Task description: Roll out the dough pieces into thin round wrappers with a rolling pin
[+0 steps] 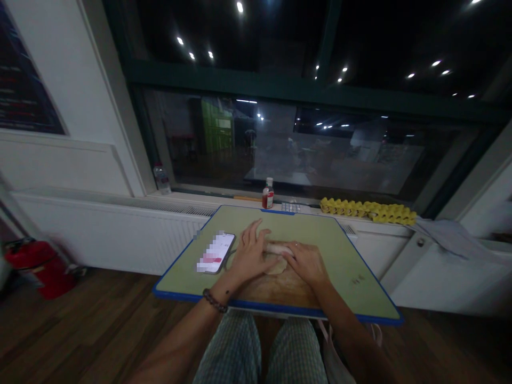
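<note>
A pale rolling pin [279, 249] lies crosswise over a thin, flattened piece of dough [277, 267]. Below them is a brown wooden board [276, 290]. My left hand [251, 255] rests at the pin's left end, its fingers stretched out and spread and its thumb pointing over the dough. The pin's left tip is hidden by this hand. My right hand [307, 261] is closed around the right end, with thumb and fingers on either side of it. A phone [216, 253] with a lit screen lies left of my left hand.
The small green table [348, 277] has a blue edge. Behind it, on the sill, stand a red-filled bottle [268, 194], a clear bottle [161, 178] and yellow egg cartons [368, 210]. A radiator [120, 229] runs below the window. A fire extinguisher [42, 266] stands at left.
</note>
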A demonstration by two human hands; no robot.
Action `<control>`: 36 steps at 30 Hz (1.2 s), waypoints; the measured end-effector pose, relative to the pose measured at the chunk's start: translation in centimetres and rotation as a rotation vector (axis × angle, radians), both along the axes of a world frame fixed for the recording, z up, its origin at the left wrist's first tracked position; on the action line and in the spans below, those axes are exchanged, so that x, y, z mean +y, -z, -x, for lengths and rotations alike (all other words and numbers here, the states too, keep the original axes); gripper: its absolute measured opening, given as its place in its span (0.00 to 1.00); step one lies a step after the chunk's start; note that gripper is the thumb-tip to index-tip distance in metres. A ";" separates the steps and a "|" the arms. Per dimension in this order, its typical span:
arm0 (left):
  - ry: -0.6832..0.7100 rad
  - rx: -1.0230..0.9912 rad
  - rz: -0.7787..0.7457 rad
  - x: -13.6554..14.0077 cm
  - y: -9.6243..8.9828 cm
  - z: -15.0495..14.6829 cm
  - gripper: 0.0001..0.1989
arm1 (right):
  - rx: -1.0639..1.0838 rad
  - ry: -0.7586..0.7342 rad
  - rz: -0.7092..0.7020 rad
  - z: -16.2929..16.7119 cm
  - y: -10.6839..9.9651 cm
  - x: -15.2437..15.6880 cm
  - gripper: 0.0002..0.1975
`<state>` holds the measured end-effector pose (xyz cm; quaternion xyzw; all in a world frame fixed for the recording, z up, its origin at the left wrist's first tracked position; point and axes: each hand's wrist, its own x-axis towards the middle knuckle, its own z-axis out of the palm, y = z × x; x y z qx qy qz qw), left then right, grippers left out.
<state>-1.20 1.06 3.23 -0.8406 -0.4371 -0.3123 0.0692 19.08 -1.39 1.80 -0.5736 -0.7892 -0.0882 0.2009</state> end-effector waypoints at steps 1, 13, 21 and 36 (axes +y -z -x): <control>-0.015 -0.008 -0.006 0.8 -0.4 -0.1 0.31 | -0.017 -0.020 0.007 0.1 -0.1 -0.1 0.16; -0.237 0.223 0.373 6.4 2.1 -2.5 0.33 | 0.182 0.013 0.088 -0.2 0.6 0.8 0.21; -0.179 0.291 0.383 5.3 1.6 -2.7 0.28 | 0.198 0.166 0.181 0.0 0.1 4.6 0.23; -0.227 0.230 0.450 7.3 2.4 -2.5 0.26 | -0.076 0.304 0.194 1.6 1.2 7.2 0.15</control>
